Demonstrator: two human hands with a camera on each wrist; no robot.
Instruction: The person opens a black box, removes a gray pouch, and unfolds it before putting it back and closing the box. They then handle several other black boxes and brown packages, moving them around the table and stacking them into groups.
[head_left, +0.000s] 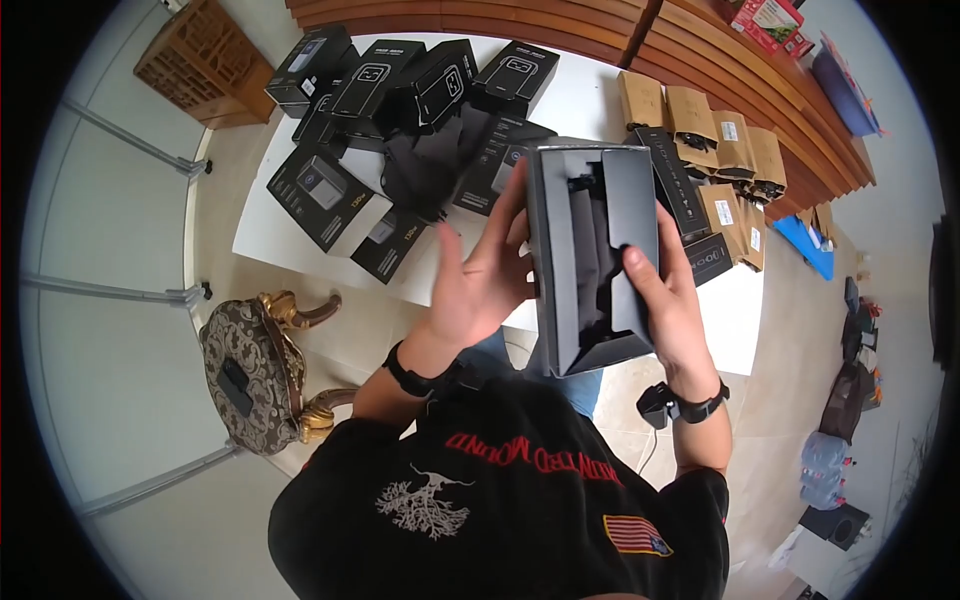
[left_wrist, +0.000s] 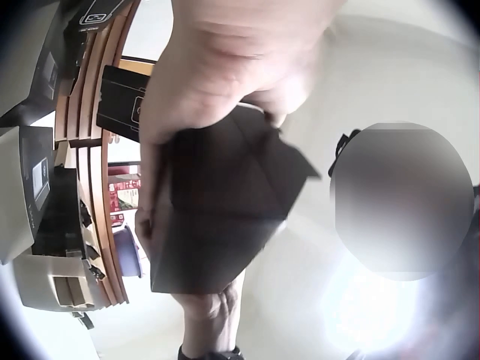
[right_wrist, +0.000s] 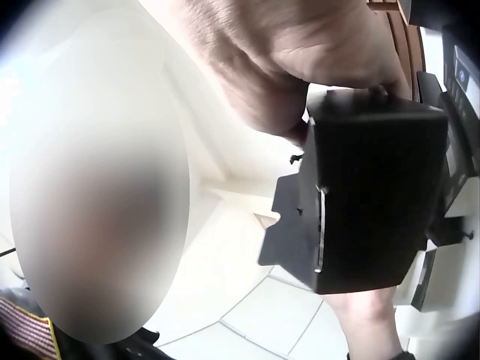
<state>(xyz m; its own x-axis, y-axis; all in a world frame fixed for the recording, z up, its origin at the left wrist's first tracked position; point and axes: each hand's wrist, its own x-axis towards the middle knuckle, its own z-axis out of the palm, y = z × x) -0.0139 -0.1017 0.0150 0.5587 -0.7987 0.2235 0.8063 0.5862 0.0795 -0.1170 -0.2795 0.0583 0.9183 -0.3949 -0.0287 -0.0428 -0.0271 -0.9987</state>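
An opened black cardboard box (head_left: 548, 270) is held up in front of the person's chest, its open side toward the head camera. Dark grey material (head_left: 590, 250) shows inside, beside a wide flap (head_left: 628, 240). The right hand (head_left: 672, 300) grips the box's right side, thumb on the flap and fingers along the outer wall. On the other side, the left hand (head_left: 485, 275) has its fingers extended against the box, with the thumb sticking out away from it. Both wrist views show the box's dark outer faces close up, partly covered by the hands.
Behind the box, a white table (head_left: 255, 240) bears several black printed boxes (head_left: 320, 195) and a dark cloth pouch (head_left: 425, 170). Brown paper packages (head_left: 725, 140) sit at the right. A patterned stool (head_left: 245, 370) stands at the left; wooden slats (head_left: 560, 25) line the back.
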